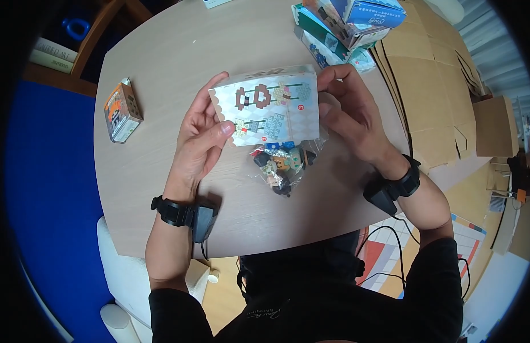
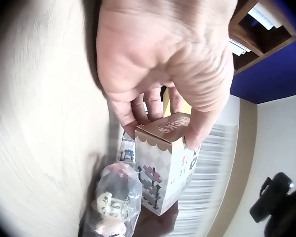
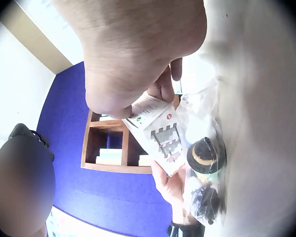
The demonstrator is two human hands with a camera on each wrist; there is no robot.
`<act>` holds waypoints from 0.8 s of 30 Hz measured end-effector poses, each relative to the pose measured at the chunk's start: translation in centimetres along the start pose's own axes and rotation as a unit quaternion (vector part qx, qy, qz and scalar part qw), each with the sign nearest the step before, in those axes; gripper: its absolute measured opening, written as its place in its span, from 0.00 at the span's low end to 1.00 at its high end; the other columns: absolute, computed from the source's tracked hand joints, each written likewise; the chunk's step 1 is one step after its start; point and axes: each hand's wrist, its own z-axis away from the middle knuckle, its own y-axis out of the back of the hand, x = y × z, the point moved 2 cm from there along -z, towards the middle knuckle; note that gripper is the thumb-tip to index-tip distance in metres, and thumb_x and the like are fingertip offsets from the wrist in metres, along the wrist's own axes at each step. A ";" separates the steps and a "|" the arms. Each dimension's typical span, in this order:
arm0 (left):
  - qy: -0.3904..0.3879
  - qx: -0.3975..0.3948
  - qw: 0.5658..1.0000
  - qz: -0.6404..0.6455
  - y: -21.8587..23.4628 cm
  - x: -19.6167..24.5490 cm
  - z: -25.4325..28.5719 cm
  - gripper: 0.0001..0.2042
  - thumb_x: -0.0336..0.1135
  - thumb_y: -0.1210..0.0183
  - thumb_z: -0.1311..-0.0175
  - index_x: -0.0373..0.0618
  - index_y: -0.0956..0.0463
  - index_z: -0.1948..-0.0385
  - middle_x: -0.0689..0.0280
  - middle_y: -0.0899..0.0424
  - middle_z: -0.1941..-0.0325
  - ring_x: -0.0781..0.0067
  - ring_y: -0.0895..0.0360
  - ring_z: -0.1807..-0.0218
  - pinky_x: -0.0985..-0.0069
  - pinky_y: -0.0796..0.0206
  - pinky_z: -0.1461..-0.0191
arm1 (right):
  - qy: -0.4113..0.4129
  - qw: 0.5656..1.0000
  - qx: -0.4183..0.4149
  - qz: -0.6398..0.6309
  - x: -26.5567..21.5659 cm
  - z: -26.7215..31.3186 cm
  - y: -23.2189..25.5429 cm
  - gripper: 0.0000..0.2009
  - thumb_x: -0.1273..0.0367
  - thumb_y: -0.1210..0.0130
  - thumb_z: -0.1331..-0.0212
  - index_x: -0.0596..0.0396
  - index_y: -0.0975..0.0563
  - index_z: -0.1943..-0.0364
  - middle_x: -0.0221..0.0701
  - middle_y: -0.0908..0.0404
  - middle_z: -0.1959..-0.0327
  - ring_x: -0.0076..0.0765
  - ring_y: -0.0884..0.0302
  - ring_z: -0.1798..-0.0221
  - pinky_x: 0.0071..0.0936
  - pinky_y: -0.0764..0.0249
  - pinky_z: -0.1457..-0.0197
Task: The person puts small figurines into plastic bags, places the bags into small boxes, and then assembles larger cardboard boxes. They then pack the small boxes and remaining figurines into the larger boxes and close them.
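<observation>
A small printed box (image 1: 268, 108) with brick diagrams is held between both hands above the table. The left hand (image 1: 203, 134) grips its left end, thumb on the printed face; in the left wrist view the left hand (image 2: 163, 59) has fingers behind the box (image 2: 155, 173). At the box's right end, the right hand (image 1: 356, 117) pinches it with curled fingers; the right wrist view shows the right hand (image 3: 138, 59) on the box (image 3: 163, 136). A clear bag (image 1: 282, 163) of small figure parts lies just below the box, seen also as a bag (image 3: 204, 158) beside it.
An orange and black box (image 1: 123, 111) stands at the table's left. Several blue and green boxes (image 1: 339, 34) are stacked at the back right. Flattened cardboard (image 1: 431, 86) lies along the right side. Cables (image 1: 390, 228) hang by the right forearm.
</observation>
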 end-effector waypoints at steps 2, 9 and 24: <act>-0.004 0.004 1.000 -0.010 0.0 -0.1 0.0 0.38 0.23 0.37 0.45 0.38 0.46 0.30 0.58 0.24 0.42 0.72 0.28 0.38 0.71 0.36 0.32 | 0.016 0.999 0.003 0.028 0.1 -0.1 0.3 0.16 0.72 0.42 0.38 0.55 0.33 0.49 0.30 0.29 0.52 0.28 0.29 0.46 0.28 0.33 0.42; -0.031 0.005 0.999 -0.036 -0.2 0.3 0.3 0.40 0.25 0.35 0.46 0.36 0.47 0.30 0.58 0.24 0.43 0.71 0.25 0.41 0.70 0.33 0.35 | 0.082 0.991 -0.016 0.103 -0.5 -0.4 0.6 0.21 0.72 0.36 0.45 0.54 0.32 0.50 0.29 0.26 0.56 0.28 0.27 0.49 0.29 0.33 0.42; -0.039 -0.013 0.999 -0.001 -1.8 0.6 0.8 0.31 0.43 0.52 0.28 0.42 0.54 0.28 0.54 0.35 0.32 0.61 0.31 0.33 0.61 0.34 0.32 | 0.033 0.996 -0.021 0.076 -2.3 0.6 0.3 0.19 0.78 0.57 0.35 0.56 0.34 0.39 0.33 0.23 0.59 0.22 0.27 0.57 0.21 0.33 0.52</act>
